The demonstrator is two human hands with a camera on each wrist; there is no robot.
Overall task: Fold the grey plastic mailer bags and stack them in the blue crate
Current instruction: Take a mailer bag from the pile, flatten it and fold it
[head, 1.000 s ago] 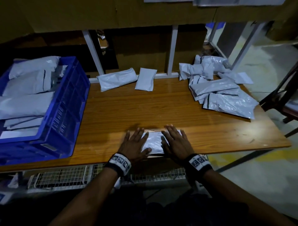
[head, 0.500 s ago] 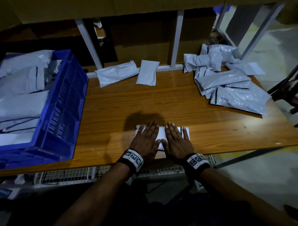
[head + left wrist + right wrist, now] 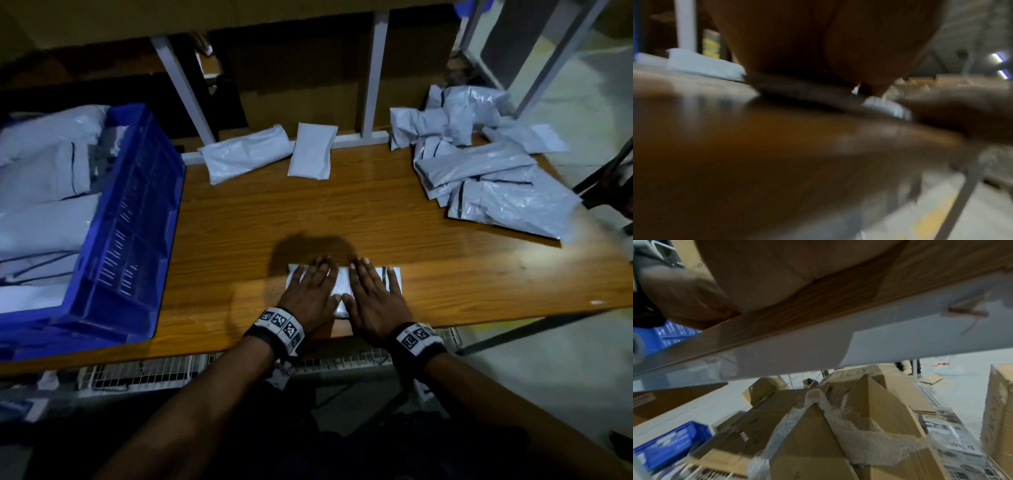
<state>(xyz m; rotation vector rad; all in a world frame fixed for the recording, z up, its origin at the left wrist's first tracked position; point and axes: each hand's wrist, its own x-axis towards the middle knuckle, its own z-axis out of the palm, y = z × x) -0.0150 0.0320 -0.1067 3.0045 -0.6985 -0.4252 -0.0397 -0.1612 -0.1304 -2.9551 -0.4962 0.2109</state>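
Wooden table [image 3: 342, 212]: both hands' fingers [image 3: 322, 274] flat on unlabelled grey mailer [image 3: 342, 286].

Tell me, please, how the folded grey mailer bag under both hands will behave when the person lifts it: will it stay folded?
The folded mailer bag looks thin and glossy, so it is probably light, floppy and slippery. Both the left hand and the right hand press it flat, which suggests it may spring open once released. A pinching grip across the fold seems safer.
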